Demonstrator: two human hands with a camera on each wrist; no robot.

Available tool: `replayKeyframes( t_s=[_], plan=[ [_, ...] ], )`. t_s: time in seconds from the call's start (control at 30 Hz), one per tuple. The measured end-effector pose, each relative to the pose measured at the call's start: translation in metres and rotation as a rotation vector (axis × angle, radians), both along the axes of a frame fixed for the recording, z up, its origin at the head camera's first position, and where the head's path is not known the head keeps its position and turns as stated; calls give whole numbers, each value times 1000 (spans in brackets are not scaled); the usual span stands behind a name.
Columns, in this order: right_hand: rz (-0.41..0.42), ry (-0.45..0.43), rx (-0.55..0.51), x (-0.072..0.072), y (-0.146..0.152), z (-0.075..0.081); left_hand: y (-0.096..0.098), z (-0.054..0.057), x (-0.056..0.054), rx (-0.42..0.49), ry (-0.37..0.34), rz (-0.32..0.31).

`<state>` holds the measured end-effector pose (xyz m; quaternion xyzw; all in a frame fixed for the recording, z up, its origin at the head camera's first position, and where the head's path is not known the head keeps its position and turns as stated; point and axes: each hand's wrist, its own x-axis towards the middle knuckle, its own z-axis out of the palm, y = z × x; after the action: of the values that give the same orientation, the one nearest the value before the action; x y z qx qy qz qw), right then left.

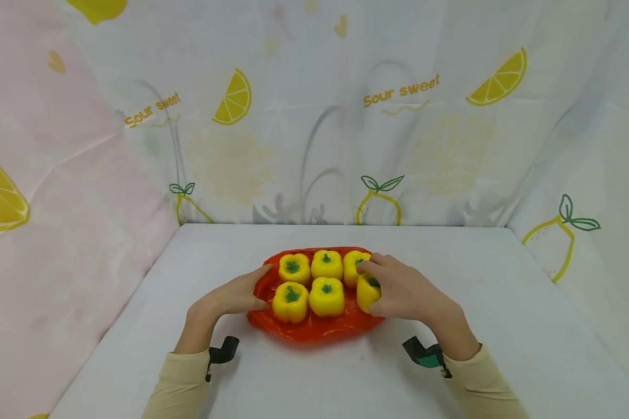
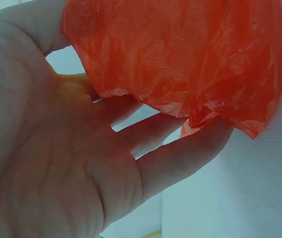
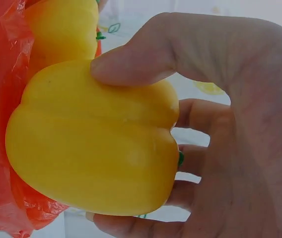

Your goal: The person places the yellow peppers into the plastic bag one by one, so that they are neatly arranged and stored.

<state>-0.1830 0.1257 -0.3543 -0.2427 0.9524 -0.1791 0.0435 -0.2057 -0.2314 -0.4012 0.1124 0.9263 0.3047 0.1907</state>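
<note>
A red plastic bag [image 1: 314, 333] lies spread on the table beneath several yellow bell peppers [image 1: 327, 297] with green stems, set in two rows. My left hand [image 1: 238, 291] touches the bag's left edge, thumb and fingers spread apart. From the left wrist, the bag [image 2: 180, 54] covers the fingertips, and the visible fingers [image 2: 180, 163] look fairly straight. My right hand [image 1: 400, 288] grips the front-right yellow bell pepper [image 3: 96, 144], thumb on one side and fingers round the other. Another yellow bell pepper [image 1: 352, 269] stands just behind it, partly hidden by that hand.
The white table [image 1: 199, 250] meets a fabric backdrop [image 1: 293, 145] printed with lemons along its far edge. More printed fabric hangs at both sides. A dark wrist mount [image 1: 223, 350] shows at the left sleeve and another dark mount [image 1: 421, 352] at the right.
</note>
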Motion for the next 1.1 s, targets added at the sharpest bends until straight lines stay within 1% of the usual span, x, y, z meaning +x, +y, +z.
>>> replayKeyframes(
  t_s=[0.17, 0.43, 0.57, 0.83, 0.93, 1.1],
  plan=[
    [-19, -13, 19, 2, -5, -5, 2, 2, 0, 8, -3, -7],
    [-8, -19, 91, 1, -16, -14, 7, 3, 1, 7, -9, -7],
    [-22, -25, 97, 1, -18, -16, 7, 3, 1, 7, -6, -10],
    [-44, -53, 102, 1, -18, -14, 5, 4, 0, 8, -6, -20],
    [-37, -53, 107, 0, -17, -12, 5, 4, 0, 5, -10, -14],
    [-27, -69, 70, 1, -8, -5, 5, 3, 1, 9, -14, -11]
  ],
)
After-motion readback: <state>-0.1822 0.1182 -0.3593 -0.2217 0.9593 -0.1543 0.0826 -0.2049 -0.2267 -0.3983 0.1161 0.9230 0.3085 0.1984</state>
